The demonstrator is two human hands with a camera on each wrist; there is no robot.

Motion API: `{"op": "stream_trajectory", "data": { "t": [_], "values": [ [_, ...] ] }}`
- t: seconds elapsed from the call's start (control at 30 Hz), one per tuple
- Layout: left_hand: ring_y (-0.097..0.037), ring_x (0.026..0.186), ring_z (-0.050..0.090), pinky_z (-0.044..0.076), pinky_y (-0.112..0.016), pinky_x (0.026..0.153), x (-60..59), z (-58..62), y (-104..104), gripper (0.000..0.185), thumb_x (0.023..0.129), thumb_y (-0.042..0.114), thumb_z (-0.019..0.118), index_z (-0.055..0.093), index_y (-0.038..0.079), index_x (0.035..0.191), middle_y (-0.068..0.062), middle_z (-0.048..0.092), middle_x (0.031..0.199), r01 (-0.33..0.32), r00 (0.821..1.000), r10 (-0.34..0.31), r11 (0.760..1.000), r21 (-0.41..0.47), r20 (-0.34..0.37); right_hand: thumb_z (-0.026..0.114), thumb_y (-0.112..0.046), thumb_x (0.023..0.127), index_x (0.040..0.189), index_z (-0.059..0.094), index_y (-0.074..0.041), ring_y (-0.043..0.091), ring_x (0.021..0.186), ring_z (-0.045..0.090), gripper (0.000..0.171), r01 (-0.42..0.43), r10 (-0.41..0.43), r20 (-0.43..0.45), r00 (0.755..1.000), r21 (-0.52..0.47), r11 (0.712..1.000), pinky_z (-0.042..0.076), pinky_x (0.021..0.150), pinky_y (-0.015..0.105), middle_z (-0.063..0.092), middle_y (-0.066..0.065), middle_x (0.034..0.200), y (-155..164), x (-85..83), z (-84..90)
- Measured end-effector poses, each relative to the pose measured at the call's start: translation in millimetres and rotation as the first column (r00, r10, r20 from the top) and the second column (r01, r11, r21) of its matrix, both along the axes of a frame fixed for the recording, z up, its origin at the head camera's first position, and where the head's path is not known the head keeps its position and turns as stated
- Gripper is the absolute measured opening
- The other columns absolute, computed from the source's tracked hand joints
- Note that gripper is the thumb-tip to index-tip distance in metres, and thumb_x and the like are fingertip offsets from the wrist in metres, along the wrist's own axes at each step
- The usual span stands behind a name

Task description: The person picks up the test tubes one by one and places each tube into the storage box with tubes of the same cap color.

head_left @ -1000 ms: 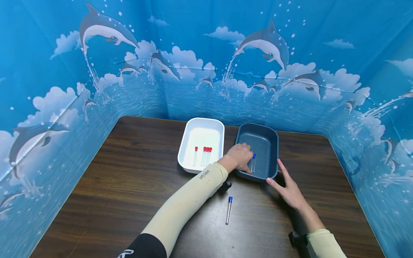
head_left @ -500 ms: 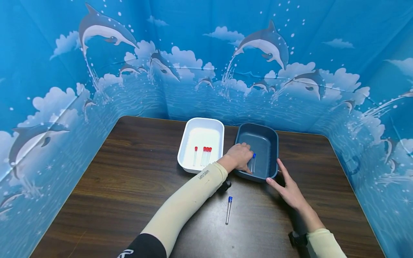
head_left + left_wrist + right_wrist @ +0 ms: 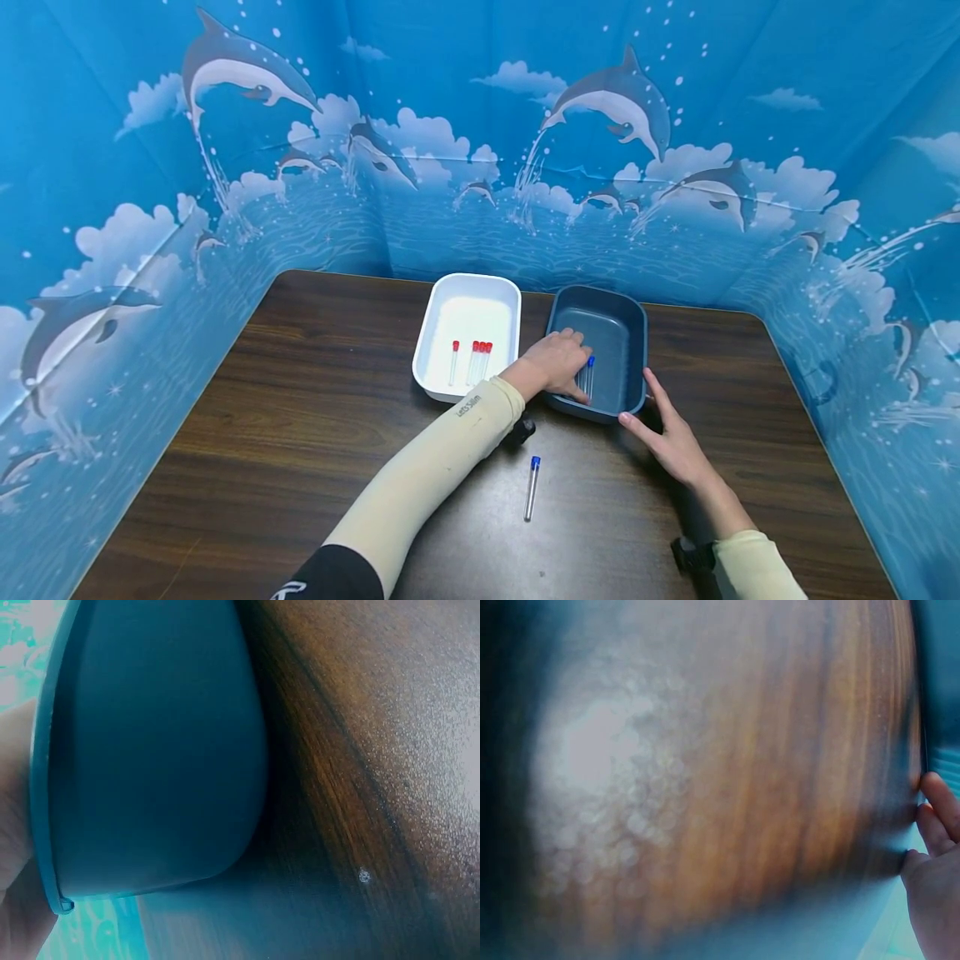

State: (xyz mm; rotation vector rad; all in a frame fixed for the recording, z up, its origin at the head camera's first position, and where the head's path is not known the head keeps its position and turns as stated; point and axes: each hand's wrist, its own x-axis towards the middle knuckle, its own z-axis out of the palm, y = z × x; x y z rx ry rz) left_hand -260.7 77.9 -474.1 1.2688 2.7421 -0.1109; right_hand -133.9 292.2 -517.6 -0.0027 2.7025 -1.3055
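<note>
My left hand (image 3: 557,363) reaches over the near left rim of the dark blue tray (image 3: 627,337), palm down with its fingertips inside. Beside its thumb lies a clear test tube with a blue cap (image 3: 590,362); other tubes are partly covered by the hand, and I cannot tell whether it pinches one. In the left wrist view, the tray's outer wall (image 3: 157,750) hides most of the hand. My right hand (image 3: 671,437) touches the tray's near right corner from outside, thumb and fingers spread. Another blue-capped test tube (image 3: 532,490) lies on the table in front of the tray.
A white tray (image 3: 442,304) stands left of the dark one, holding several test tubes with red caps (image 3: 482,347). Both sit on a dark wooden table (image 3: 300,400). Behind it hangs a blue dolphin-print curtain (image 3: 465,217).
My left hand has shifted very slightly within the dark blue tray. The right hand, both trays and the loose tube stay where they were.
</note>
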Motion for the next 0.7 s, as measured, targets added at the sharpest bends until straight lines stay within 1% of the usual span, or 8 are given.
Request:
{"op": "stream_trajectory", "data": {
  "t": [0.13,0.23,0.4,0.53,0.63,0.7],
  "values": [
    [-0.018,0.106,0.044,0.039,-0.033,0.099,1.8,2.8,-0.9,0.089,0.077,0.076,0.062,0.053,0.012,0.138,-0.004,0.053,0.122,0.016,1.000,-0.015,1.000,0.017,-0.024,0.058,-0.044,0.097,0.154,-0.005,-0.047,0.052,0.137,0.025,0.085,0.002,-0.002,0.009,1.000,0.008,1.000,0.021,0.096,0.078,0.018,0.026,0.157,0.4,-0.7,-0.4],
    [-0.018,0.108,0.044,0.040,-0.033,0.098,6.0,8.6,-0.5,0.089,0.078,0.075,0.061,0.052,0.012,0.140,-0.005,0.053,0.125,0.039,0.998,-0.037,0.998,0.041,-0.052,0.058,-0.045,0.097,0.154,-0.006,-0.047,0.052,0.137,0.024,0.085,0.002,-0.002,0.014,1.000,0.011,1.000,0.021,0.096,0.078,0.017,0.025,0.158,0.9,-0.9,-0.6],
    [-0.018,0.112,0.045,0.041,-0.033,0.097,17.6,24.2,2.4,0.091,0.079,0.074,0.061,0.049,0.011,0.144,-0.006,0.053,0.130,0.077,0.994,-0.069,0.993,0.089,-0.090,0.057,-0.046,0.097,0.154,-0.006,-0.047,0.051,0.137,0.023,0.085,-0.002,0.002,0.016,1.000,0.006,1.000,0.021,0.096,0.078,0.017,0.024,0.158,1.0,-0.3,0.1],
    [-0.019,0.114,0.045,0.041,-0.033,0.097,27.3,35.1,2.0,0.096,0.079,0.078,0.056,0.046,0.011,0.146,-0.006,0.052,0.133,0.090,0.991,-0.079,0.990,0.107,-0.106,0.057,-0.046,0.098,0.154,-0.005,-0.047,0.051,0.138,0.023,0.084,-0.006,0.006,0.012,1.000,0.000,1.000,0.022,0.096,0.077,0.019,0.025,0.158,1.1,0.5,0.1],
    [-0.018,0.112,0.045,0.041,-0.030,0.095,33.8,39.1,-2.8,0.097,0.079,0.080,0.051,0.045,0.012,0.147,-0.005,0.051,0.133,0.091,0.990,-0.076,0.988,0.126,-0.114,0.057,-0.045,0.098,0.154,-0.005,-0.047,0.051,0.138,0.024,0.084,-0.006,0.006,0.006,1.000,0.000,1.000,0.022,0.096,0.077,0.019,0.024,0.158,1.3,0.7,-0.6],
    [-0.016,0.108,0.045,0.042,-0.028,0.091,38.7,39.2,-9.3,0.095,0.080,0.080,0.050,0.044,0.012,0.147,-0.004,0.052,0.130,0.084,0.991,-0.067,0.984,0.158,-0.114,0.057,-0.044,0.098,0.154,-0.005,-0.047,0.051,0.138,0.025,0.084,-0.006,0.006,-0.002,1.000,0.001,1.000,0.023,0.096,0.077,0.020,0.025,0.157,1.3,0.7,-1.1]
  ]
}}
